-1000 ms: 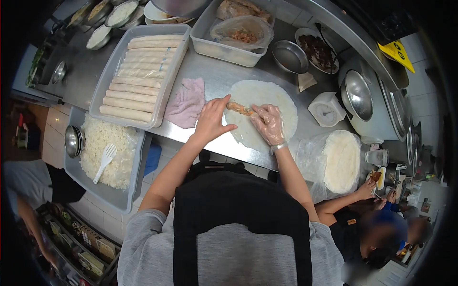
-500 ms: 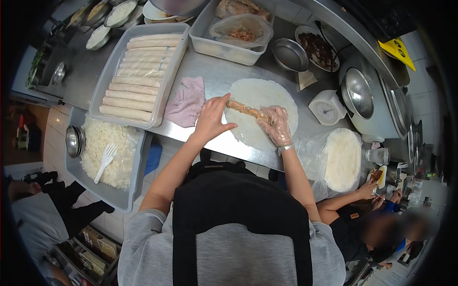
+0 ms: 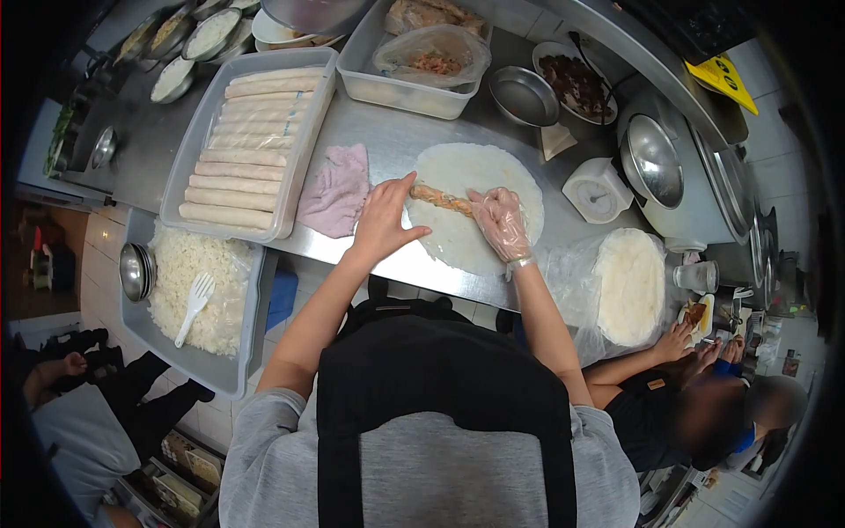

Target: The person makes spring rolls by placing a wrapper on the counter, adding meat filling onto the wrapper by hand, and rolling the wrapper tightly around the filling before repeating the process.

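A thin, round white sheet of dough (image 3: 471, 251) lies flat on the steel counter. A strip of orange-brown filling (image 3: 440, 199) runs across its upper left part. My left hand (image 3: 383, 218), bare, rests at the left rim of the sheet with thumb and fingers spread, its fingertips by the filling's left end. My right hand (image 3: 502, 220), in a clear plastic glove, has curled fingers pressed on the filling's right end, which they hide. A pink cloth (image 3: 334, 192) lies left of my left hand.
A plastic tub of white rolls (image 3: 246, 132) stands at left, above a grey bin of crumbly white food (image 3: 198, 290) with a white fork. Stacked dough sheets (image 3: 631, 286) lie on the right, below a scale (image 3: 597, 192). Another person's hand (image 3: 673, 341) is at far right.
The whole view has shifted slightly. My right fingers have curled in more over the right end of the filling. My left hand keeps nearly the same place and shape.
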### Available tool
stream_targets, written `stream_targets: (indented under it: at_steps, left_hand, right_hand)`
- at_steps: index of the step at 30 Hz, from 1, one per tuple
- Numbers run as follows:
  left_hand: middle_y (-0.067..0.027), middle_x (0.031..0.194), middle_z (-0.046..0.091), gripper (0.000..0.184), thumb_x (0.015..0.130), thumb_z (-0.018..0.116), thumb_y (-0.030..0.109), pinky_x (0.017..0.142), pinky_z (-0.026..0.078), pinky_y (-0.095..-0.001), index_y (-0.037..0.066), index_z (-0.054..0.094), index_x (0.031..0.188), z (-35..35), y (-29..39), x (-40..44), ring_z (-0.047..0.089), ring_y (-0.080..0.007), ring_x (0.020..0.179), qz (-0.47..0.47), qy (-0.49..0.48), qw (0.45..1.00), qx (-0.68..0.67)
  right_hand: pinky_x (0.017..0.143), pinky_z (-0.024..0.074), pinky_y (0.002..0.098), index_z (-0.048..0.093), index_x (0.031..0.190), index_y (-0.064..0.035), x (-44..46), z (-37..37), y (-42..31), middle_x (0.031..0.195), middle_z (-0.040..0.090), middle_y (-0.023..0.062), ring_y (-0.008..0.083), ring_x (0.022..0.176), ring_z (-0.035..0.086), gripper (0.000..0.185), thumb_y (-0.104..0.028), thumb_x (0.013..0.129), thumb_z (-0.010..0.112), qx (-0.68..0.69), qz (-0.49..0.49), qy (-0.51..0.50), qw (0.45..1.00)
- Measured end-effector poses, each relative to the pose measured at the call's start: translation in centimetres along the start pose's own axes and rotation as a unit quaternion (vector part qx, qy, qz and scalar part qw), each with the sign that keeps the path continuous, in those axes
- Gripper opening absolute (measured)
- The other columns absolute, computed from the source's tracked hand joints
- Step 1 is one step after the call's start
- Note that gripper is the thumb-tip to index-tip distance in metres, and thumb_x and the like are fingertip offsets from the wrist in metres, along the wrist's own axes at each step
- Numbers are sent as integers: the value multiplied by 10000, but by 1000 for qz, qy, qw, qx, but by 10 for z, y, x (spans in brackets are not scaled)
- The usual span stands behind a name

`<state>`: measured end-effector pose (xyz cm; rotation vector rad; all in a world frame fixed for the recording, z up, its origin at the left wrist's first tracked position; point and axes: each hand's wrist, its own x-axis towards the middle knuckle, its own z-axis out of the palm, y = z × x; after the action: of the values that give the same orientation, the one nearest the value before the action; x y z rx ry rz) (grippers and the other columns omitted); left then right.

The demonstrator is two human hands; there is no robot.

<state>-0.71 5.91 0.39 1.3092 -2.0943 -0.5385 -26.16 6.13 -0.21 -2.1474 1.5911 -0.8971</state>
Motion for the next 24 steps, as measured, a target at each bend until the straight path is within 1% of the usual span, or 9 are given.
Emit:
stream_targets:
  at_steps: [1,3,7,9,12,16,19,21,24]
  left_hand:
    - [-160,1280,511,977,604,859,303,1016,366,-452,58,368,1412,-1,-1,0,441,-346,1220,-5,-5,1000,-1]
    - [-161,1281,512,973,606,858,302,1017,365,-452,58,369,1411,-2,1,-2,439,-345,1223,-7,-3,1000,2]
    - [-163,1282,516,962,612,856,299,1019,363,-452,58,373,1408,-4,3,-1,435,-342,1232,-6,0,1000,2]
    - [-162,1281,518,960,613,855,298,1021,362,-452,58,374,1408,-4,2,0,434,-342,1234,-8,1,1000,1]
    - [-161,1280,519,958,613,854,297,1023,360,-451,58,375,1407,-2,3,-1,434,-342,1235,-8,-6,1000,-3]
    - [-160,1280,519,953,614,852,298,1025,359,-450,56,378,1404,-4,3,0,438,-342,1230,-10,-6,1000,3]
    - [-159,1282,518,951,615,852,303,1024,359,-449,54,380,1403,-3,2,-1,438,-341,1230,-6,-3,1000,-1]
    - [-159,1282,518,952,615,852,305,1024,358,-449,54,380,1402,-3,1,-1,438,-341,1230,-8,-4,1000,0]
    - [-159,1284,517,952,616,851,306,1025,358,-449,52,379,1403,-2,2,-1,438,-340,1230,-5,-6,1000,0]
  right_hand:
    - [826,454,396,716,1040,-133,-2,0,1,915,589,82,274,925,537,276,-176,769,742,0,0,-1,1000]
    - [823,459,395,696,1123,-163,-6,0,0,927,593,83,272,945,539,346,-200,780,724,-99,-14,7,995]
    - [835,454,411,672,1178,-172,-6,-10,-10,939,603,84,274,951,544,404,-215,779,716,-60,-12,-1,998]
    - [848,446,423,691,1153,-176,-3,-6,-20,974,608,75,277,950,547,380,-219,776,714,-65,-23,69,995]
    - [883,431,432,703,1139,-161,5,0,-23,1037,601,75,279,975,541,376,-246,773,722,-64,-50,5,997]
    - [895,426,430,715,1113,-144,3,4,-21,1038,598,74,279,983,539,371,-267,764,734,-99,-30,15,995]
    - [889,435,399,717,1100,-115,-4,-3,-20,1004,608,79,263,965,546,313,-240,813,699,-66,-21,5,998]
    - [857,451,406,723,1034,-125,-7,-3,-21,934,615,68,261,928,562,336,-258,728,766,-74,-40,87,993]
    - [841,459,391,722,1007,-116,-5,0,-6,934,616,68,268,922,566,341,-242,697,786,-43,-40,61,996]
